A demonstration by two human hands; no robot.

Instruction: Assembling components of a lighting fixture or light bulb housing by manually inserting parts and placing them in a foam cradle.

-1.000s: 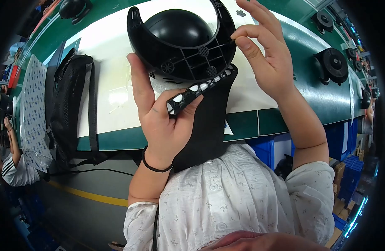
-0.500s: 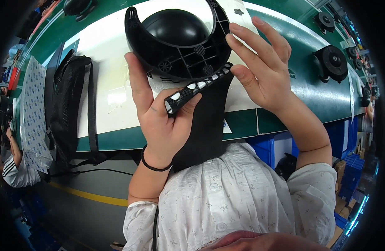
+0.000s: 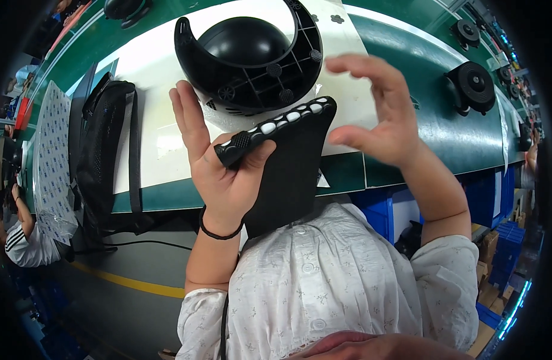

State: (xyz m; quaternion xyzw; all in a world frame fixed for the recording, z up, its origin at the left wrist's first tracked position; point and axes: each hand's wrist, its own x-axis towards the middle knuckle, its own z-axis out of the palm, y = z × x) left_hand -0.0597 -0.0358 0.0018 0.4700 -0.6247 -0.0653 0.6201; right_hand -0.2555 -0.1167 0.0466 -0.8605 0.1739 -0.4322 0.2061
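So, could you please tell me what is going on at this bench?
A person at a green bench is handling a black panel with a white-spotted edge. The left hand grips that edge at its left end, while the right hand is raised to the right, curved open and seemingly empty. Beyond the panel is a black crescent-shaped part, with a black dome showing within its curve. A black bag is on the left.
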